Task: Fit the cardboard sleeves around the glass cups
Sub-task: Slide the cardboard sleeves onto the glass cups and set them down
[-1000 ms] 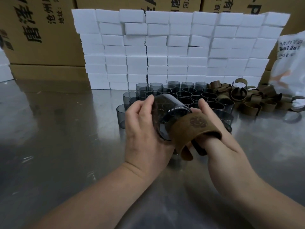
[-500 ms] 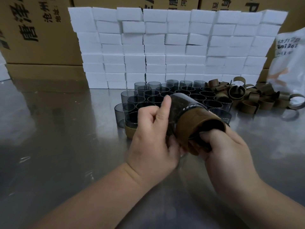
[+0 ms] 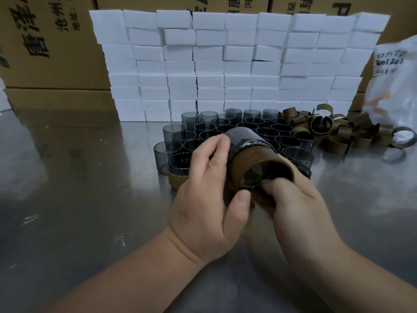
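Note:
A smoky grey glass cup (image 3: 242,137) lies tilted between both hands, its base end pointing toward me. My left hand (image 3: 207,199) grips the cup from the left, thumb under it. A brown cardboard sleeve (image 3: 255,158) wraps the cup's near end, and my right hand (image 3: 293,204) pinches its lower edge. Behind them, several bare grey cups (image 3: 248,127) stand in rows. One cup with a sleeve on it (image 3: 178,170) stands at the front left of the group. A heap of loose brown sleeves (image 3: 338,129) lies to the right.
A wall of white foam blocks (image 3: 237,64) rises behind the cups, with printed cardboard boxes (image 3: 45,41) beyond it. A white plastic bag (image 3: 394,82) stands at the far right. Everything rests on a shiny metal table (image 3: 79,188).
The sleeve has slid further onto the cup. My right hand moved from inside the sleeve to pinching its lower edge, and my left hand shifted its grip on the cup.

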Demonstrator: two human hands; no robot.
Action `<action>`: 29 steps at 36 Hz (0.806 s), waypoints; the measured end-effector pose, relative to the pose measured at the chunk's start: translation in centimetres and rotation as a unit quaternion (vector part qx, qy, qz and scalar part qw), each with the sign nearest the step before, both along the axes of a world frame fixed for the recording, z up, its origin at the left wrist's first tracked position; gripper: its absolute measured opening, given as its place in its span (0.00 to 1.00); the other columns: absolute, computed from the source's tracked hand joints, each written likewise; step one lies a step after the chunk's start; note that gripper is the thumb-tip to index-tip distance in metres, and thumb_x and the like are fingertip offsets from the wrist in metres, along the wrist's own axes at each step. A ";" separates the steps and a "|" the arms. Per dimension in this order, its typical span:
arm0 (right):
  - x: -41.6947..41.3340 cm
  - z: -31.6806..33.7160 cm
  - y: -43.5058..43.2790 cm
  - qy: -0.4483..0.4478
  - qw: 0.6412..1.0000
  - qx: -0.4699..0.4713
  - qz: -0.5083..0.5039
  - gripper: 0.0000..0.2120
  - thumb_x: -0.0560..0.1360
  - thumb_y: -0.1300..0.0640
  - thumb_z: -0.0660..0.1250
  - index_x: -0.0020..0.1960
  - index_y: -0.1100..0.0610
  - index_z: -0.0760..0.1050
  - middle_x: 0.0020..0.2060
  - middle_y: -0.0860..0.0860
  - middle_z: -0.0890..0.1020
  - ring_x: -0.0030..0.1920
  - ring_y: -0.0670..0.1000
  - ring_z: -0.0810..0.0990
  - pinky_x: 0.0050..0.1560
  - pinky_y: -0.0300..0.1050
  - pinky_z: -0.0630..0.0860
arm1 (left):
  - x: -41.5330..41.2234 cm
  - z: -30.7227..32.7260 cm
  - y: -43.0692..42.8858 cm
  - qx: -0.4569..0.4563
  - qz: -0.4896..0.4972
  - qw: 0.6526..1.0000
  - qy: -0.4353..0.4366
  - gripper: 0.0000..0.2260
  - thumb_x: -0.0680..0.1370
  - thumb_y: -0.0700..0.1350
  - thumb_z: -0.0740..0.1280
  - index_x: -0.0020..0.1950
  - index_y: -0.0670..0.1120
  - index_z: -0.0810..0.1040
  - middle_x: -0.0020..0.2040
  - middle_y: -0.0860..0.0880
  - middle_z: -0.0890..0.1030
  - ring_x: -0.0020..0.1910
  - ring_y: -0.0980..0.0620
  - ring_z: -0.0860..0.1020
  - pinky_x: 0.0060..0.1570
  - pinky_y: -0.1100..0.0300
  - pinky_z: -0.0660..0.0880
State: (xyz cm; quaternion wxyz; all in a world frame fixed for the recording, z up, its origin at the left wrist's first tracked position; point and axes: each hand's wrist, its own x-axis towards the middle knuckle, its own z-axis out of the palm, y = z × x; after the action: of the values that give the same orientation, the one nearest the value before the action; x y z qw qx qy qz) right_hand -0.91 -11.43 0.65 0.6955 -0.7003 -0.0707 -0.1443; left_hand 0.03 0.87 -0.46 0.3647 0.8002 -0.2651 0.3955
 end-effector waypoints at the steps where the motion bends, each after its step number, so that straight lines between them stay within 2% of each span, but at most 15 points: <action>1: 0.0 0.1 0.0 -0.006 1.000 -0.006 0.017 0.17 0.68 0.60 0.61 0.54 0.51 0.79 0.41 0.43 0.83 0.41 0.36 0.78 0.37 0.27 0.73 | 0.1 0.0 0.0 -0.006 0.001 1.000 0.004 0.33 0.79 0.58 0.47 0.67 0.30 0.65 0.66 0.37 0.67 0.65 0.50 0.65 0.65 0.73 0.59; 4: -0.1 0.4 0.2 -0.031 0.997 -0.017 0.072 0.16 0.63 0.60 0.58 0.43 0.48 0.80 0.35 0.39 0.82 0.37 0.35 0.79 0.34 0.26 0.71 | 0.2 -0.2 0.2 -0.017 0.005 1.000 0.012 0.27 0.76 0.49 0.52 0.66 0.30 0.67 0.66 0.36 0.70 0.66 0.50 0.66 0.66 0.71 0.60; 7: -0.1 0.5 0.0 -0.064 0.993 -0.024 0.095 0.17 0.62 0.62 0.57 0.44 0.49 0.78 0.35 0.38 0.82 0.37 0.34 0.78 0.35 0.24 0.70 | 0.3 -0.2 0.4 -0.020 0.002 1.000 0.007 0.26 0.75 0.46 0.51 0.65 0.30 0.68 0.65 0.35 0.71 0.66 0.49 0.67 0.66 0.69 0.61; 13: -0.1 0.5 -0.2 -0.076 0.991 -0.022 0.111 0.18 0.63 0.62 0.58 0.49 0.51 0.79 0.37 0.42 0.83 0.38 0.36 0.78 0.37 0.25 0.71 | 0.4 0.0 0.5 -0.029 0.007 1.000 -0.004 0.25 0.76 0.45 0.50 0.66 0.31 0.68 0.64 0.36 0.73 0.63 0.49 0.70 0.64 0.64 0.66; 17: -0.1 0.6 -0.3 -0.084 0.989 -0.021 0.118 0.16 0.62 0.64 0.59 0.44 0.52 0.79 0.34 0.43 0.82 0.36 0.37 0.78 0.35 0.27 0.71 | 0.5 0.0 0.5 -0.026 0.015 0.999 -0.010 0.24 0.76 0.45 0.50 0.65 0.31 0.69 0.63 0.37 0.74 0.62 0.50 0.71 0.63 0.65 0.67; 23: 0.1 0.7 -0.5 -0.081 0.990 -0.016 0.116 0.15 0.62 0.64 0.60 0.45 0.56 0.80 0.31 0.43 0.81 0.33 0.37 0.75 0.34 0.27 0.70 | 0.7 0.1 0.7 -0.030 0.019 0.999 -0.024 0.24 0.80 0.48 0.50 0.64 0.32 0.71 0.60 0.38 0.76 0.60 0.51 0.72 0.62 0.67 0.67; 26: 0.1 0.8 -0.6 -0.084 0.989 -0.014 0.122 0.13 0.61 0.64 0.61 0.43 0.58 0.80 0.30 0.44 0.80 0.32 0.37 0.75 0.33 0.27 0.70 | 0.7 0.3 0.7 -0.035 0.015 0.999 -0.030 0.27 0.81 0.53 0.46 0.63 0.33 0.72 0.58 0.39 0.76 0.58 0.52 0.73 0.61 0.68 0.67; 29: 0.1 0.8 -0.6 -0.091 0.989 -0.020 0.118 0.12 0.61 0.64 0.61 0.41 0.58 0.80 0.30 0.44 0.78 0.32 0.38 0.74 0.33 0.27 0.69 | 0.7 0.3 0.7 -0.037 0.015 0.999 -0.032 0.26 0.81 0.52 0.47 0.62 0.32 0.72 0.57 0.41 0.76 0.57 0.53 0.73 0.60 0.71 0.65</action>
State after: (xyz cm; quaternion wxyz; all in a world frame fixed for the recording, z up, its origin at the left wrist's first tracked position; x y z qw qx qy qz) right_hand -0.82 -12.07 1.47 0.6841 -0.6847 -0.2189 -0.1233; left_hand 0.76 1.58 -0.17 0.3798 0.7767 -0.2498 0.4360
